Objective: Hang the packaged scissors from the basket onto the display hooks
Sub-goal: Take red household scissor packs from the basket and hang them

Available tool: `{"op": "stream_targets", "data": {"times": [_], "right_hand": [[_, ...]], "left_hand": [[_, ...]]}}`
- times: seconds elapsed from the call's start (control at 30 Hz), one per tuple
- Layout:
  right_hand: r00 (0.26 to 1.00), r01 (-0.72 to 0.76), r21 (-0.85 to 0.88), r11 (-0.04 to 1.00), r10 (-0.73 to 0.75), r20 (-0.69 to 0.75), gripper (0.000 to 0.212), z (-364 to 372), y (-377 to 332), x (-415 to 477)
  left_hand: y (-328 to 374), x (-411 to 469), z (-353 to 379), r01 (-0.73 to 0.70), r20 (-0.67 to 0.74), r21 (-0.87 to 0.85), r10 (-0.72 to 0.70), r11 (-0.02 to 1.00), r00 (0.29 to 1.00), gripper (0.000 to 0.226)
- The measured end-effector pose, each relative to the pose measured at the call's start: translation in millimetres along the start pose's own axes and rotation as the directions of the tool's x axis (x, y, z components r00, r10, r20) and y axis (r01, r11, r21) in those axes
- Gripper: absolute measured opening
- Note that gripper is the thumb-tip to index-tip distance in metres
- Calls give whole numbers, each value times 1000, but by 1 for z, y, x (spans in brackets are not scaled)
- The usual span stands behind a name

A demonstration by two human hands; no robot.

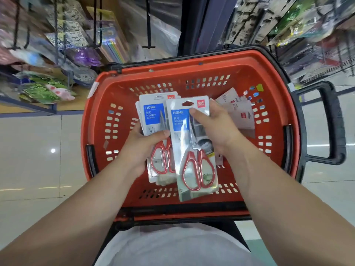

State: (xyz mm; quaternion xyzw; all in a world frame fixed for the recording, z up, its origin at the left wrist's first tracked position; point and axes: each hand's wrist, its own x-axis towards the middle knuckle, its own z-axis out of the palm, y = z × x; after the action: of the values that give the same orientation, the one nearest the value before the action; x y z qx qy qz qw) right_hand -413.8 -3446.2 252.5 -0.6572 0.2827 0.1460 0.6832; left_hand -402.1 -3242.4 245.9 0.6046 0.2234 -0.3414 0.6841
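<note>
Here, right hand [215,129] around scissors pack [194,169].

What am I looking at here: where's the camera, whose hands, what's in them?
There is no machine here. A person works with bare hands, and the single picture comes from a wide-angle camera worn on the head and looking down, so both arms enter from the bottom edge. Under them is a red shopping basket. The left hand grips a stack of packaged scissors with red handles. The right hand holds a single pack, thumb on its front, overlapping the stack. Other packs lie in the basket behind the right hand. Blurred display racks with hanging goods stand to the sides.
</note>
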Motion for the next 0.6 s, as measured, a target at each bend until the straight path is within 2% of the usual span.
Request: {"op": "stream_targets", "data": {"times": [0.13, 0.23, 0.33, 0.43, 0.5, 0.6], "right_hand": [[995, -56, 54, 997, 60, -76, 9, 14, 8, 4], [992, -57, 8, 998, 58, -113, 8, 28, 11, 8], [989, -39, -81, 996, 27, -142, 20, 44, 16, 14], [984, -71, -8, 997, 69, -164, 28, 50, 17, 15], [984, -134, 109, 985, 145, -99, 41, 48, 21, 14], [970, -241, 120, 963, 235, 64, 84, 40, 26, 5]], "left_hand": [[-6, -5, 0, 98, 34, -95, -95, 991, 995, 64], [-12, -5, 1, 125, 54, -6, -125, 992, 991, 65], [-18, -2, 4, 112, 66, 72, -116, 991, 991, 50], [-18, 3, -1, 111, 55, 65, -115, 992, 992, 47], [-17, 8, -6, 103, 47, 24, -104, 994, 993, 46], [-15, 12, -8, 142, 12, -127, -141, 982, 990, 47]]}}
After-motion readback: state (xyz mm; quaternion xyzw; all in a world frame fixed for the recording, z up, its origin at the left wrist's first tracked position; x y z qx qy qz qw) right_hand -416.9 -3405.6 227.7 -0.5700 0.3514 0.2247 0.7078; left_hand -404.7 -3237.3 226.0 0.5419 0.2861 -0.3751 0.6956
